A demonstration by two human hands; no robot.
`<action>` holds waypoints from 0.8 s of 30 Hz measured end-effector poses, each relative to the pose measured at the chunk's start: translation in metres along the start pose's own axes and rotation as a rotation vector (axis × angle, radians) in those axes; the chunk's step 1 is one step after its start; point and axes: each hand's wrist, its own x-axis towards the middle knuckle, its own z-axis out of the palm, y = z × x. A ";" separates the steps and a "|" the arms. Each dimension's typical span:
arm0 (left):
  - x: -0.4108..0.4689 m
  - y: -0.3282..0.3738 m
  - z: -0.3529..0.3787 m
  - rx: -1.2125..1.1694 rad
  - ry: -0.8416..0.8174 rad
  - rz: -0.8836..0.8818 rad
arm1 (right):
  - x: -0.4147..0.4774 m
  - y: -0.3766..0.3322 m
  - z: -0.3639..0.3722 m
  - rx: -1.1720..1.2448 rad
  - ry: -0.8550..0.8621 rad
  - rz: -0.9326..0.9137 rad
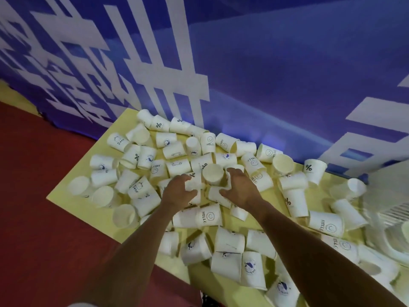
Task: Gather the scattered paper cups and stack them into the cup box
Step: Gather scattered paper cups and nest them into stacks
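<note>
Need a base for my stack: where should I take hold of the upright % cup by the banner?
Grip the % cup round its wall just below the rim, probably coming from the near side: it stands upright, mouth up, and the banner close behind crowds the far side.

Smeared and cut off at right edge: box [388, 196]. Half hidden behind left hand [179, 191]: cup [195, 182]. Blurred too, lower right: cups [376, 268].

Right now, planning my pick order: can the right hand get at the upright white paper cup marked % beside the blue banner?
Probably yes: the upright white paper cup marked % stands uncovered, only toppled cups between it and the right hand, which seems to grip another cup now.
</note>
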 end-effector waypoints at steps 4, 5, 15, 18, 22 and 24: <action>0.023 -0.011 -0.001 0.053 -0.018 0.062 | 0.020 -0.013 0.023 -0.006 0.083 0.022; 0.029 -0.012 0.000 0.073 -0.020 0.083 | 0.024 -0.016 0.028 -0.026 0.122 0.026; 0.065 -0.007 0.026 0.324 -0.086 0.149 | 0.054 -0.027 0.065 0.020 0.213 0.130; 0.067 -0.006 0.033 0.367 -0.061 0.158 | 0.055 -0.025 0.066 0.041 0.213 0.141; 0.070 -0.009 0.037 0.402 -0.046 0.174 | 0.051 -0.022 0.060 0.075 0.243 0.142; 0.069 -0.010 0.037 0.390 -0.036 0.180 | 0.045 -0.021 0.053 0.093 0.272 0.136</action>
